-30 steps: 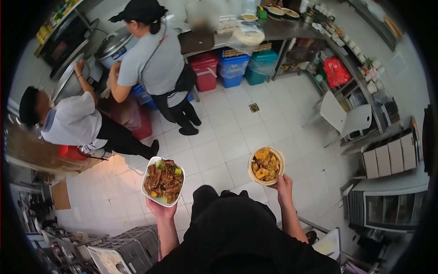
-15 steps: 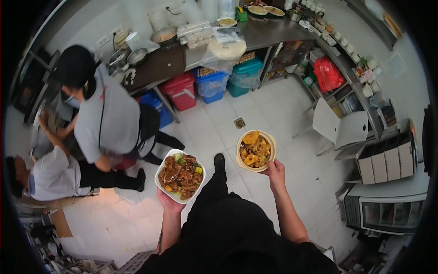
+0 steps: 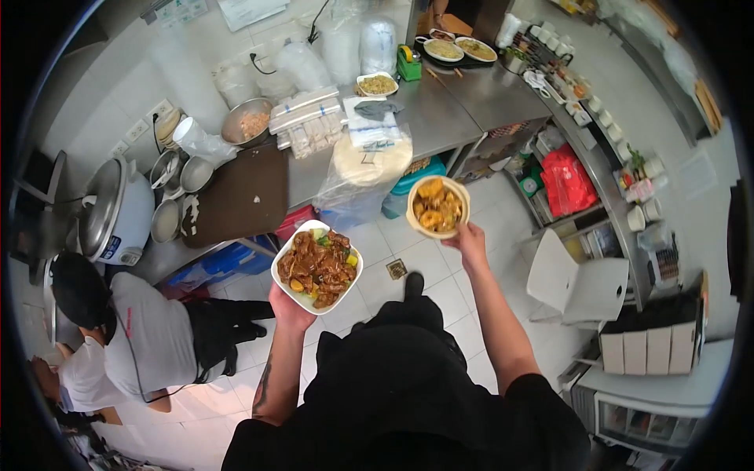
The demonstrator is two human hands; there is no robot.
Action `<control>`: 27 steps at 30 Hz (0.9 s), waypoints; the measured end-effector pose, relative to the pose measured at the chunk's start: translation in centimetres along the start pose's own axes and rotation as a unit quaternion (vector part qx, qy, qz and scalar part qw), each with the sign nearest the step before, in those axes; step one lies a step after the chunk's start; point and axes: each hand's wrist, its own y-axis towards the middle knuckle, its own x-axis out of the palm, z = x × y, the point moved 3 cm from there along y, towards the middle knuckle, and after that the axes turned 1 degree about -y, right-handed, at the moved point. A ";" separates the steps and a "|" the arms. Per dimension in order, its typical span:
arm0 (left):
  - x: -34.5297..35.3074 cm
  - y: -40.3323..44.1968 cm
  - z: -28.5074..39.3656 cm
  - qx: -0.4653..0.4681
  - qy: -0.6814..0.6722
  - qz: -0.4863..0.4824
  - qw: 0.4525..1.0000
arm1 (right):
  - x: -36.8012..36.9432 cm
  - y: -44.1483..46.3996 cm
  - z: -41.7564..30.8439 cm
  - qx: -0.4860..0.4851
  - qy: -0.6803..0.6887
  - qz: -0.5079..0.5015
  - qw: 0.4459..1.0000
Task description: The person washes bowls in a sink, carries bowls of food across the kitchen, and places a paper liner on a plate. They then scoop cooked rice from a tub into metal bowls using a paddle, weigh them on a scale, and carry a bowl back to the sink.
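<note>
My left hand [image 3: 289, 311] is closed on a square white bowl [image 3: 313, 308], carried level above the floor. Dark glossy braised meat [image 3: 318, 263] fills it, with bits of green and yellow vegetable. On the other side, my right hand [image 3: 470, 244] grips the edge of a round beige clay pot [image 3: 429, 233]. Golden-brown chunks in sauce [image 3: 437, 206] lie inside this pot. Both dishes are apart from the counter, and the fingers under them are partly hidden.
Ahead runs a steel counter [image 3: 440, 118] with plates of food [image 3: 444, 50], a green scale [image 3: 408, 64], and a bagged white stack [image 3: 369, 161]. Two people in light shirts [image 3: 153, 330] stand at left near a large cooker [image 3: 126, 208]. A white chair [image 3: 577, 279] stands at right.
I have moved forward, so the counter is nearer. Both dishes sit higher in view, still held. The two people now appear lower and further left.
</note>
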 end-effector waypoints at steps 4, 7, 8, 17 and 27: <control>0.6 9.0 -3.8 -0.001 -0.047 -0.013 0.999 | 1.3 17.6 -3.3 0.000 -0.004 -0.021 1.000; 1.6 15.2 -7.4 0.029 -0.066 0.007 0.997 | 2.0 30.2 -4.0 0.008 -0.019 -0.026 0.999; 1.7 17.1 -8.7 0.033 -0.068 0.016 0.997 | 2.3 33.6 -4.1 0.014 -0.020 -0.027 0.999; 3.6 34.5 -18.5 0.025 -0.056 0.078 0.995 | 6.0 51.6 -4.4 0.066 0.028 -0.076 0.995; 5.3 49.2 -25.0 -0.062 -0.056 0.046 0.995 | 1.5 40.3 -8.1 0.177 -0.108 -0.325 0.923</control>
